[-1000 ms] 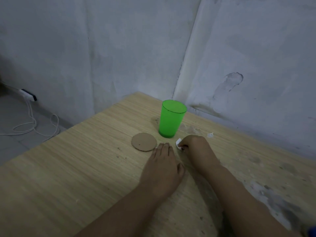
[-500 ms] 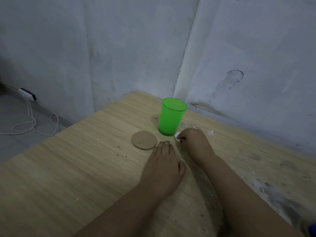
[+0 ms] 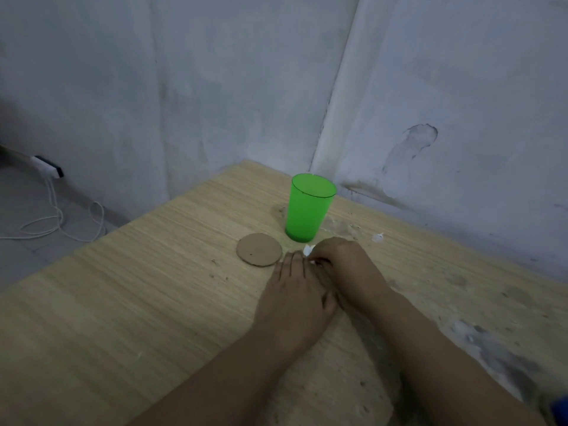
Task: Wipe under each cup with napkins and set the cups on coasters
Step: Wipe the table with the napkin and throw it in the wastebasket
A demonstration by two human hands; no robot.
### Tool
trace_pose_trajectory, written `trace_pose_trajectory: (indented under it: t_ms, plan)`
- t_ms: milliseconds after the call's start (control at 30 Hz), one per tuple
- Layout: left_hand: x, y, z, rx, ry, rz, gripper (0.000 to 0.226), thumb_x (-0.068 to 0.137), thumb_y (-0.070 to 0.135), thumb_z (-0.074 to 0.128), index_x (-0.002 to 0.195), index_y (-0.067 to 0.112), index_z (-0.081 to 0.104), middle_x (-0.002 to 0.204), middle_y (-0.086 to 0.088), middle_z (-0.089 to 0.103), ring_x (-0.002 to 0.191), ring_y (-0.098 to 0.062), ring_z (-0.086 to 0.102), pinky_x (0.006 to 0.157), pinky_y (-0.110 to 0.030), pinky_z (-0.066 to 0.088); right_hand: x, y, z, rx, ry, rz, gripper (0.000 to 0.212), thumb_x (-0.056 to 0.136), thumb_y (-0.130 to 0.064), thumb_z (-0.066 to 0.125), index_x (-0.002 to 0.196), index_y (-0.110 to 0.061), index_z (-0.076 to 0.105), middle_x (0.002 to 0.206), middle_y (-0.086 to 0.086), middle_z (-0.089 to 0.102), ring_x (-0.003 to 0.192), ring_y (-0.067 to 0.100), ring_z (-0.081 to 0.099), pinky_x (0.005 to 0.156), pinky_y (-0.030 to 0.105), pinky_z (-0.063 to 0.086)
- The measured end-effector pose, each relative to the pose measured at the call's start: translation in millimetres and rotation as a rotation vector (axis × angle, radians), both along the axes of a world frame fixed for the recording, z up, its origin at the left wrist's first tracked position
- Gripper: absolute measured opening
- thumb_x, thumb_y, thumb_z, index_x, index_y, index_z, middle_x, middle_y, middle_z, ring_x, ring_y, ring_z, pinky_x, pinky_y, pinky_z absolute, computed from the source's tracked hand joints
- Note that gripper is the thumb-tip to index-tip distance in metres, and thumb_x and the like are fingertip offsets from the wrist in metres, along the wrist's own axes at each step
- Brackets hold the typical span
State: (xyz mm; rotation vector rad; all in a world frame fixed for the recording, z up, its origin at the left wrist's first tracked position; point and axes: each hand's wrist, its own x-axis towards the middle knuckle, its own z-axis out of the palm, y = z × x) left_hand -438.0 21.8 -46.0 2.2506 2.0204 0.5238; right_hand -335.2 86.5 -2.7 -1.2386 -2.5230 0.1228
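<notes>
Wiping near cup [image 3: 309, 210]: right hand [image 3: 344, 265] pinches napkin [image 3: 308, 249], left hand [image 3: 295, 296] flat and empty. Cup on bare table [image 3: 138, 302], coaster [image 3: 259, 249] just left, unused.

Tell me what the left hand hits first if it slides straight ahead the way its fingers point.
Likely the green cup, near its base. The left hand points just right of the cardboard coaster; depth is hard to judge.

Glossy plastic cup [image 3: 309, 210], matt cardbd coaster [image 3: 259, 249], wood-grain table [image 3: 138, 287]
</notes>
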Motion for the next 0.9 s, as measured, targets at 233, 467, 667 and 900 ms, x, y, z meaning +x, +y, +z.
trace_pose_trajectory:
  t_ms: [233,467,667,900]
  plan:
    - [-0.5,-0.1,2.8,-0.066,0.023,0.001,0.076,0.094,0.049,0.022,0.148,-0.001,0.009,0.158,-0.017,0.01,0.146,-0.025,0.007,0.119,-0.034,0.002,21.5,24.8,-1.5,-0.073,0.026,-0.221,0.019,0.085,-0.001,0.05,0.08,0.01,0.065,0.086,0.026,0.064,0.081,0.036,0.059,0.076,0.039,0.039]
    - [0.0,1.1,1.6,-0.072,0.018,0.013,0.077,0.093,0.05,0.025,0.148,-0.001,0.01,0.157,-0.017,0.012,0.146,-0.025,0.009,0.119,-0.035,0.005,32.2,-0.2,-4.0,0.0,-0.106,-0.232,0.01,0.07,0.003,0.05,0.068,0.002,0.06,0.076,0.021,0.058,0.073,0.033,0.053,0.064,0.036,0.031]
    - [1.1,-3.5,7.1,-0.119,-0.031,0.003,0.091,0.09,0.063,0.031,0.149,0.001,0.0,0.159,-0.015,0.0,0.147,-0.023,0.0,0.119,-0.034,0.0,28.0,-25.4,-12.9,0.077,-0.08,-0.117,0.017,0.079,0.001,0.053,0.083,0.001,0.069,0.084,0.016,0.067,0.083,0.029,0.058,0.072,0.033,0.044]
    - [1.5,-4.8,9.7,-0.11,-0.055,-0.008,0.092,0.089,0.066,0.029,0.149,0.002,0.002,0.159,-0.015,0.004,0.147,-0.024,0.002,0.118,-0.034,0.0,10.3,4.4,-13.1,-0.023,-0.078,-0.198,0.018,0.083,-0.002,0.049,0.078,-0.006,0.066,0.083,0.014,0.061,0.078,0.025,0.052,0.074,0.032,0.043]
